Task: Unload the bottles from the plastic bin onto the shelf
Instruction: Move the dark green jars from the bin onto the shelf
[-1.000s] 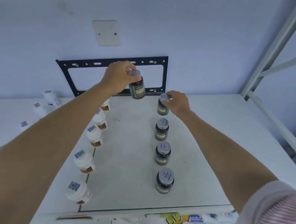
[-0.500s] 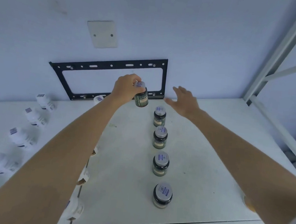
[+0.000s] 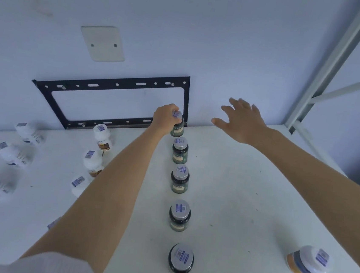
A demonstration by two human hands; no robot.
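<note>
The small dark-green glass bottle with a silver cap [image 3: 177,125] was in my left hand [image 3: 164,120], my fingers curled over its cap from above, at the far end of the white shelf board [image 3: 234,197] close to the wall. Half a second before, I had carried it a little to the left of the row; now it sat in line behind the four dark-green silver-capped bottles [image 3: 180,178] that stood upright in a single file running toward me. Whether its base already touched the board I could not tell, since my fingers and the next bottle hid the bottom edge.

My right hand [image 3: 240,120] had let go of the bottle it set down a second earlier and had drifted off to the right, fingers spread and holding nothing, hovering above the board well apart from the row.

I judged that this meant the dark row was nearly one bottle longer, and my free right hand was ready to go back for more; the plastic bin itself was out of view.

To my left stood a file of white plastic bottles with brown labels [image 3: 101,136], partly behind my forearm, with more white bottles [image 3: 12,154], blurred, further left. A squat white-lidded jar with an orange and blue band [image 3: 308,262] sat alone near the front right corner. A black metal bracket frame [image 3: 118,83] hung on the wall behind.
</note>
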